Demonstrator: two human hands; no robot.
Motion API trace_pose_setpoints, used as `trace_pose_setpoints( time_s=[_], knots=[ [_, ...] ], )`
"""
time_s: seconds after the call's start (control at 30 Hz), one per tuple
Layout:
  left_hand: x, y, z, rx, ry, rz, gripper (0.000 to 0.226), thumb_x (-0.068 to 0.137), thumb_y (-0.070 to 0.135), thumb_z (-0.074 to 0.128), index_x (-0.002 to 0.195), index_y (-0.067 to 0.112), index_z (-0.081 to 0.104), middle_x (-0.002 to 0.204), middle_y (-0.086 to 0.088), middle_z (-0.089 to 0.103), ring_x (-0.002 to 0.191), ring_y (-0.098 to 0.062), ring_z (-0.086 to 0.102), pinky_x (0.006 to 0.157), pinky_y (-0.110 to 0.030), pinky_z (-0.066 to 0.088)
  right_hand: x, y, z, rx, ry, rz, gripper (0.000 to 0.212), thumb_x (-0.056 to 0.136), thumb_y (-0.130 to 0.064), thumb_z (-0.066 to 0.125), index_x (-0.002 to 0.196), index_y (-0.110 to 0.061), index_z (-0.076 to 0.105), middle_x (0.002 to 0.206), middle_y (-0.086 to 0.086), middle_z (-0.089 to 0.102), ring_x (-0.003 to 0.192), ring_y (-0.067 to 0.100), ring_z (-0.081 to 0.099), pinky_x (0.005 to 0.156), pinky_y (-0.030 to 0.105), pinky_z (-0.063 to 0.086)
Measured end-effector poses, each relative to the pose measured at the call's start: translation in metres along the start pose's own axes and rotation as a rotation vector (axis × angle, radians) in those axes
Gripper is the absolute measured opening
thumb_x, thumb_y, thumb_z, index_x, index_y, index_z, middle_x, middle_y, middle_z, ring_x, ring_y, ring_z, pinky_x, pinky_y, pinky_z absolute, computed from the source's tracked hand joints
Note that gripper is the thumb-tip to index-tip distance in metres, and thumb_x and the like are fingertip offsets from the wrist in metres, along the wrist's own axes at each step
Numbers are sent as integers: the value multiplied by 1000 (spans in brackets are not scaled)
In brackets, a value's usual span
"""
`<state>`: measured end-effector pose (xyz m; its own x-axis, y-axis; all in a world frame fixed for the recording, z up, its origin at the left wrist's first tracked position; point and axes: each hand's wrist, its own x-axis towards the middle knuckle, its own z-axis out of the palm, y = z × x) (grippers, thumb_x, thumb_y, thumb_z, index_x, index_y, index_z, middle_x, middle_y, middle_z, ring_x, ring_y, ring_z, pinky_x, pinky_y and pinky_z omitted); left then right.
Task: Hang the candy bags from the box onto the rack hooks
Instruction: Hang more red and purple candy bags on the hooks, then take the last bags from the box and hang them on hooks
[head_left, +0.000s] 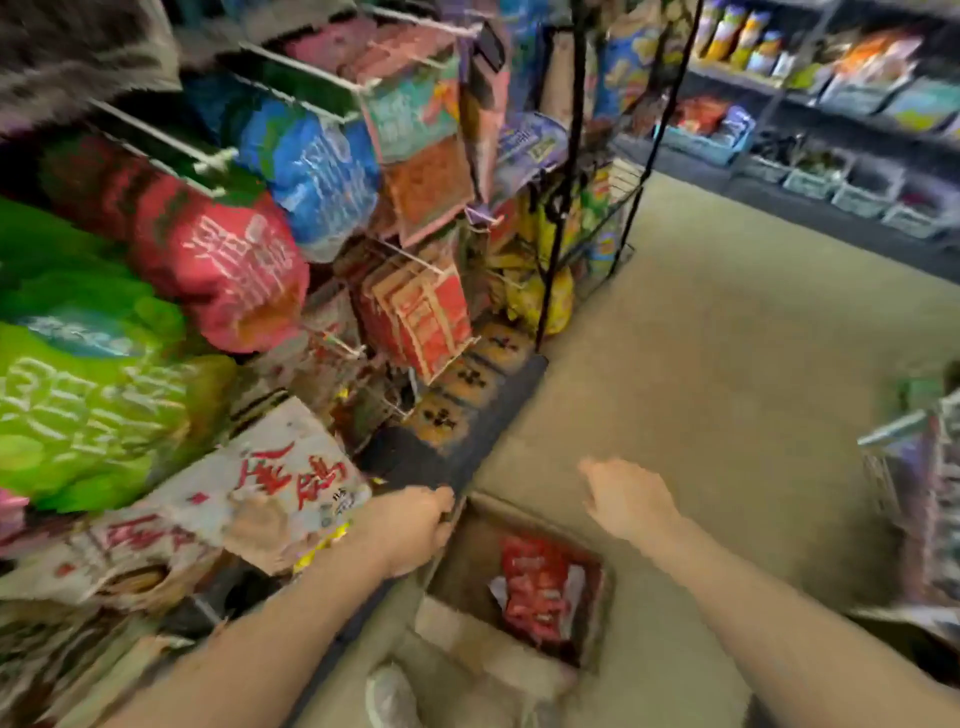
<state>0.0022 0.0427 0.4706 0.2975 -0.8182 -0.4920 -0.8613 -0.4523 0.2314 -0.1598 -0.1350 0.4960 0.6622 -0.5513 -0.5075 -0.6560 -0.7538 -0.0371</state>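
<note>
An open cardboard box sits on the floor below me, with red candy bags lying inside it. My left hand is at the box's upper left corner, fingers curled on the flap edge. My right hand hovers above and right of the box, fingers apart and holding nothing. The rack stands to the left, with white hooks carrying red, blue, green and orange bags. The whole view is blurred by motion.
A black wire stand with snack packs stands beyond the rack. Shelves with bins line the far right wall. Another wire display stands at the right edge. My shoe is next to the box. Beige carpet spreads between them.
</note>
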Motion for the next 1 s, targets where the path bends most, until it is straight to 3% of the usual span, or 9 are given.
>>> trace_pose_setpoints(
  time_s=[0.17, 0.27, 0.37, 0.53, 0.73, 0.87, 1.0],
  knots=[
    [62, 9, 111, -126, -216, -66, 29, 91, 32, 41, 117, 21, 51, 119, -7, 60, 111, -28, 56, 86, -35, 46, 23, 54, 124, 200, -331, 156, 19, 95, -19, 39, 97, -16, 57, 125, 13, 58, 115, 26, 56, 91, 33, 45],
    [106, 0, 190, -205, -337, -115, 23, 91, 34, 40, 106, 22, 52, 114, -7, 62, 104, -26, 58, 85, -33, 47, 46, 71, 204, 288, -435, 241, 32, 98, -24, 34, 124, -13, 50, 132, 9, 53, 120, 24, 52, 96, 30, 40],
    [154, -13, 272, -238, -402, -163, 17, 92, 33, 43, 99, 21, 53, 111, -5, 63, 101, -24, 58, 81, -31, 46, 86, 82, 284, 309, -489, 317, 33, 96, -27, 35, 123, -15, 51, 129, 10, 55, 120, 26, 53, 94, 32, 44],
    [233, -30, 397, -246, -489, -229, 23, 93, 29, 43, 108, 18, 55, 112, -6, 62, 100, -23, 59, 80, -30, 46, 167, 86, 402, 338, -504, 321, 32, 96, -21, 33, 119, -13, 53, 126, 12, 57, 117, 29, 54, 92, 34, 44],
    [311, -27, 493, 94, -525, -69, 28, 97, 27, 36, 121, 17, 46, 121, -7, 55, 107, -24, 56, 75, -33, 43, 254, 108, 511, 303, -336, 268, 25, 93, -15, 35, 106, -9, 56, 109, 14, 61, 99, 32, 60, 73, 32, 45],
    [356, -13, 537, -287, -429, -226, 40, 97, 38, 35, 130, 15, 42, 128, -9, 54, 113, -25, 54, 83, -30, 41, 289, 130, 535, 225, -194, 215, 24, 95, -19, 35, 104, -8, 54, 108, 14, 60, 102, 34, 58, 68, 33, 40],
    [384, 1, 574, -704, -342, -539, 60, 89, 51, 47, 134, 12, 36, 132, -11, 53, 119, -30, 53, 98, -40, 41, 306, 137, 542, 203, -209, 104, 23, 94, -20, 36, 105, -11, 55, 106, 13, 61, 100, 34, 59, 69, 35, 44]
  ],
)
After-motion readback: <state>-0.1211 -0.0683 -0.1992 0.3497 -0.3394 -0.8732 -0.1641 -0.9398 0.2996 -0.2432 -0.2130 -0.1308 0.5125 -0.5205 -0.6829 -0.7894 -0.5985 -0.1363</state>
